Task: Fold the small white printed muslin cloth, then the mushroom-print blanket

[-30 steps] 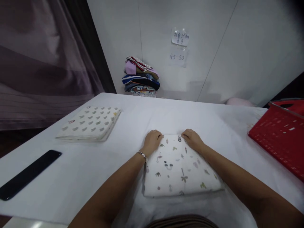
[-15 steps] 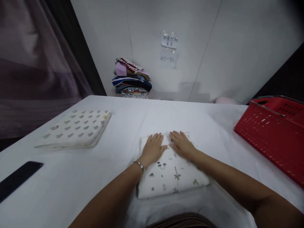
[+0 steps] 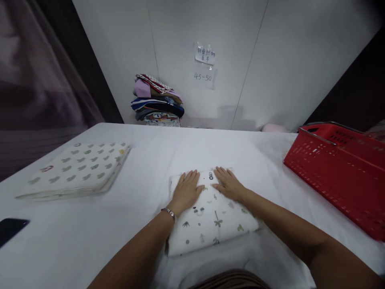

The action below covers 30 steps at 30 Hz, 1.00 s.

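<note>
A folded white cloth with small printed figures [image 3: 210,220] lies on the white table [image 3: 120,233] right in front of me. My left hand [image 3: 186,190] rests flat on its far left part, fingers stretched out, a bracelet on the wrist. Beside it, my right hand [image 3: 227,184] lies flat on the far right part of the cloth, fingers spread. Neither hand holds anything.
A second folded patterned cloth [image 3: 76,168] lies at the left of the table. A dark flat object [image 3: 10,229] shows at the left edge. A red plastic basket [image 3: 339,168] stands at the right. A pile of folded clothes [image 3: 156,100] sits against the wall under paper notes [image 3: 204,56].
My hands went from curled at the cloth's far edge to lying flat on top of it. The view has swung to the right, shifting everything leftward.
</note>
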Tool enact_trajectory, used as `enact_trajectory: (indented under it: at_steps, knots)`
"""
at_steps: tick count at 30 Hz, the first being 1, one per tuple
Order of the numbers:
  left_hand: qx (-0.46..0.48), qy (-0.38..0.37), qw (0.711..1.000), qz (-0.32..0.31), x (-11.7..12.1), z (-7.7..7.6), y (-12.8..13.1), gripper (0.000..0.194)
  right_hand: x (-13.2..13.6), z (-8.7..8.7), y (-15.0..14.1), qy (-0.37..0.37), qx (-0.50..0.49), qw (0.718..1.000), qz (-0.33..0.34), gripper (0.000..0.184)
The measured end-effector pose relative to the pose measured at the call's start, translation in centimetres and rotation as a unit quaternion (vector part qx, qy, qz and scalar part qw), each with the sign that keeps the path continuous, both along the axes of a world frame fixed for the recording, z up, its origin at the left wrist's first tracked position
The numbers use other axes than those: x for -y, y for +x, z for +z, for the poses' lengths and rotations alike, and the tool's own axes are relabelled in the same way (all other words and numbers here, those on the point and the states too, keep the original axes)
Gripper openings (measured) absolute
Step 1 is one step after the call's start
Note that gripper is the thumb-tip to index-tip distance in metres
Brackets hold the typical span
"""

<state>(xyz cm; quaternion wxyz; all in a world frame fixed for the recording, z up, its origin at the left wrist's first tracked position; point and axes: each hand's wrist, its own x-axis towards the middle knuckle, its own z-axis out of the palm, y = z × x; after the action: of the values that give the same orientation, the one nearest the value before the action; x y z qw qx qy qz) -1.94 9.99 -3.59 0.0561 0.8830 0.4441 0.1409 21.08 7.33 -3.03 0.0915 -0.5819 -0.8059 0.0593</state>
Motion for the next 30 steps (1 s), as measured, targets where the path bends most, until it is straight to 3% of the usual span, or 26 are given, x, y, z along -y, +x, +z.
enact_trajectory:
  at_steps: [5, 14, 20, 24, 30]
  knots:
    - [0.002, -0.006, 1.000, -0.005, 0.0, -0.1, 0.0, 0.056, 0.0, 0.1, 1.6, -0.004, 0.011, 0.997, -0.070, 0.074]
    - [-0.016, -0.003, 1.000, 0.003, 0.0, 0.1, 0.1, 0.056, -0.2, -0.1, 2.0, -0.077, -0.017, 0.992, -0.095, 0.080]
    - [-0.005, -0.006, 1.000, 0.002, 0.0, 0.1, 0.0, 0.055, -0.5, 0.8, 2.9, -0.105, -0.139, 0.981, -0.089, 0.084]
    - [-0.001, -0.017, 1.000, 0.001, 0.1, 0.2, 0.1, 0.055, 2.6, 0.9, 4.1, -0.083, -0.247, 0.956, -0.132, 0.082]
    - [0.049, -0.090, 0.995, 0.009, -0.2, 1.5, 0.1, 0.060, 10.0, -1.1, 4.8, -0.072, -0.337, 0.910, -0.232, 0.077]
